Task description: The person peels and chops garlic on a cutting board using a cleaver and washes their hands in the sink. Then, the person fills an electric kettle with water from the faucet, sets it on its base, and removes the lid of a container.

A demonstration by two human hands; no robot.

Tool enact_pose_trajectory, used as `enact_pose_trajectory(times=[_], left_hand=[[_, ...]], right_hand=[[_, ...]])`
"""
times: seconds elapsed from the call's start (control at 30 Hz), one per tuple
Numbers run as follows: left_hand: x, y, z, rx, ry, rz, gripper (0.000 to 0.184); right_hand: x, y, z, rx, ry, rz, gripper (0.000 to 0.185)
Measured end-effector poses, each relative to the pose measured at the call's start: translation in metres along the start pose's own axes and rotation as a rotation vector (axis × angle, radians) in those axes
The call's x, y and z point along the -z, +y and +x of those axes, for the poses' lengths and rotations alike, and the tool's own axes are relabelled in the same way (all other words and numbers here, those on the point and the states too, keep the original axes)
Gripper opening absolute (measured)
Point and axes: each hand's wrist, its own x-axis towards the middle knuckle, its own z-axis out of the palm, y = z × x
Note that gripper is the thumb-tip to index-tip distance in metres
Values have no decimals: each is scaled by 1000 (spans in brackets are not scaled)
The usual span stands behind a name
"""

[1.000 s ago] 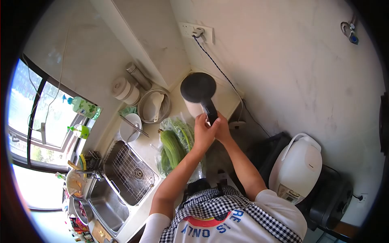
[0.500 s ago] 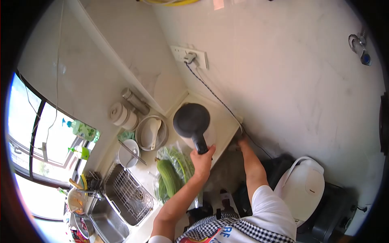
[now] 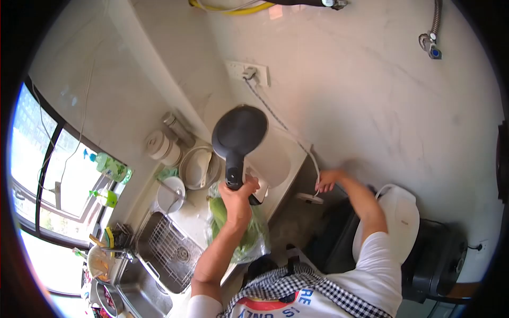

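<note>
My left hand [image 3: 236, 197] is wrapped round the black handle of a white kettle [image 3: 239, 132] with a dark lid, held above the counter corner. Over on the right, my right hand [image 3: 330, 180] has its fingers closed on a pale cord [image 3: 316, 165]. From that cord hangs a round white kettle base [image 3: 309, 198], beyond the counter's edge. The cord runs up to a plug [image 3: 249, 73] in the wall socket. Below the kettle, green gourds [image 3: 218, 212] in a clear plastic bag lie on the counter, partly hidden by my left forearm.
A sink [image 3: 168, 252] with a wire rack is at the left. Beside it are a white bowl [image 3: 170, 195], a metal pan [image 3: 200, 168] and canisters [image 3: 163, 148]. A white rice cooker [image 3: 397, 222] stands at the right.
My right hand has left the kettle handle and moved right to the cord, and the base now hangs from it. My left hand has lifted and tilted the kettle, shifting it left.
</note>
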Motion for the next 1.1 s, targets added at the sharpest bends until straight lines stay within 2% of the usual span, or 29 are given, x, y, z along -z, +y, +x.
enact_pose_trajectory(times=[0.07, 0.13, 0.2, 0.23, 0.3, 0.33, 0.53, 0.6, 0.63, 0.73, 0.8, 0.87, 1.0, 1.07, 1.1], left_hand=[[33, 22, -11, -11, -42, -2, 7], [53, 57, -28, -61, -32, 21, 8], [80, 79, -44, -140, -61, 28, 6], [88, 91, -55, -157, 0, 54, 5], [113, 107, -74, -190, 37, 197, 6], [126, 106, -81, -256, 60, 183, 7], [178, 124, -127, -305, 295, 114, 11], [196, 124, -140, -324, 312, 90, 10], [214, 116, -145, -402, 253, 235, 28], [238, 99, -163, -417, 219, 23, 58], [243, 100, -171, -399, 306, 75, 52], [252, 95, -181, -399, 336, 87, 43], [252, 89, -191, -340, 440, 73, 46], [253, 86, -194, -314, 533, 84, 54], [244, 88, -194, -237, 639, 32, 53]], right_hand=[[5, -28, -48, 90, -69, 60, 31], [1, -87, -129, 228, 41, 65, 32], [-2, -128, -185, 478, 212, 277, 29], [1, -144, -204, 560, 289, 342, 30], [10, -172, -223, 719, 409, 468, 32], [14, -185, -228, 799, 458, 526, 33], [6, -254, -194, 1061, 722, 738, 37], [4, -252, -167, 1071, 763, 759, 35], [5, -248, -152, 1078, 786, 769, 35], [-16, -219, -91, 1097, 789, 891, 36], [-43, -193, -59, 1018, 777, 1010, 35], [-73, -169, -35, 849, 837, 1148, 34], [-123, -119, 4, 626, 829, 1387, 29], [-144, -110, 17, 576, 698, 1396, 30], [-153, -112, 19, 542, 655, 1345, 32]])
